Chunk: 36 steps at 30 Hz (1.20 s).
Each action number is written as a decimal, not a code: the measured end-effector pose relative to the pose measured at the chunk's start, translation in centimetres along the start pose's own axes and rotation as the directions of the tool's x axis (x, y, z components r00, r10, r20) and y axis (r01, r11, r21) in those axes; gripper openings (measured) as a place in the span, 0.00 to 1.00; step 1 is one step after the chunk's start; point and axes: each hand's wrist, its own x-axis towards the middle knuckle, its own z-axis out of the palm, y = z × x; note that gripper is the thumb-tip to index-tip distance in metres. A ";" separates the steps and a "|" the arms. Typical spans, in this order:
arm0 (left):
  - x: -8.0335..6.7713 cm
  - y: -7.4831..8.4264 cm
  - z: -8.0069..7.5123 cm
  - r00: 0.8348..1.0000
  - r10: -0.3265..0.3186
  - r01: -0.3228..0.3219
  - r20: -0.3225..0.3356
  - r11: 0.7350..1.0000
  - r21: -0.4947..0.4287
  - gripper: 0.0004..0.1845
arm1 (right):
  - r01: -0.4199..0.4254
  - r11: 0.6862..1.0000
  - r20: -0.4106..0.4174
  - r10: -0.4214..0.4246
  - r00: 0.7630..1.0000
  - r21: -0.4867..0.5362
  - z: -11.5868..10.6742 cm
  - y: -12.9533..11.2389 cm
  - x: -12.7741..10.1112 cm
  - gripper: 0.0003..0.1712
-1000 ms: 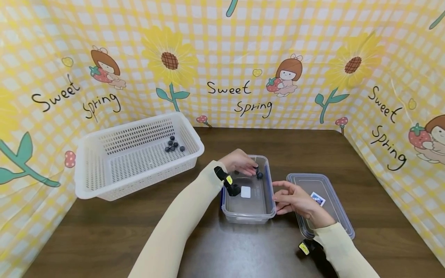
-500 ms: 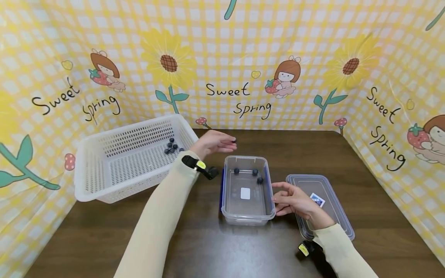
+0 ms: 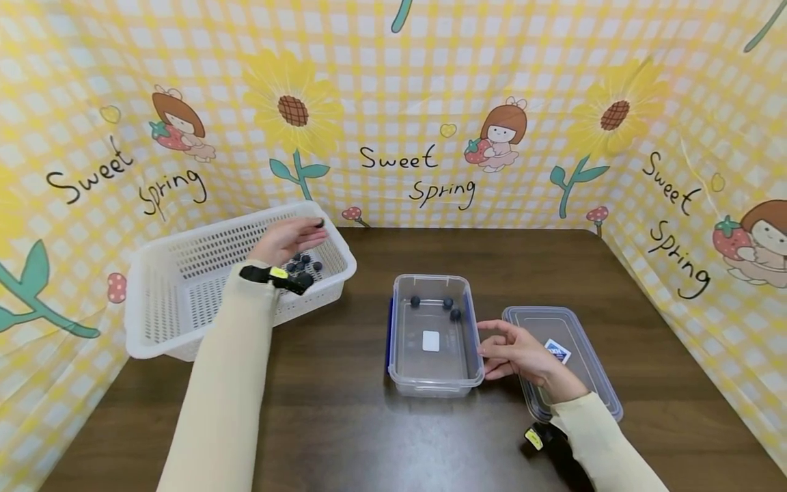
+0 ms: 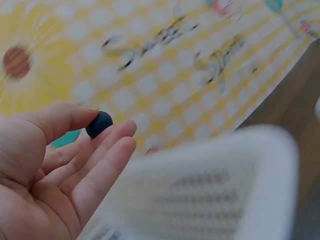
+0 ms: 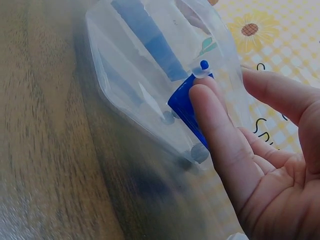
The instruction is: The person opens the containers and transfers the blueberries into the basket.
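Note:
My left hand (image 3: 289, 238) hovers over the white perforated basket (image 3: 184, 321) and pinches a dark blueberry (image 4: 99, 123) between thumb and fingertips. Several blueberries (image 3: 305, 262) lie in the basket's far right corner. A clear plastic container (image 3: 432, 383) with blue side clips stands mid-table with three blueberries (image 3: 447, 303) at its far end. My right hand (image 3: 513, 350) rests with straight fingers (image 5: 215, 125) against the container's right wall.
The container's clear lid (image 3: 572, 342) lies flat to the right, partly under my right wrist. A yellow checked backdrop (image 3: 406, 116) closes in the brown table (image 3: 344, 424) on the far side and both flanks.
My left hand lifted a blueberry out of the clear container and carried it left to above the basket. The right hand stayed against the container.

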 end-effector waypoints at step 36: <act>-1.3 0.8 -0.7 0.999 -0.052 0.051 -0.005 0.996 -0.071 0.23 | -0.011 1.000 -0.005 0.011 1.000 -0.005 -0.1 0.1 0.2 0.32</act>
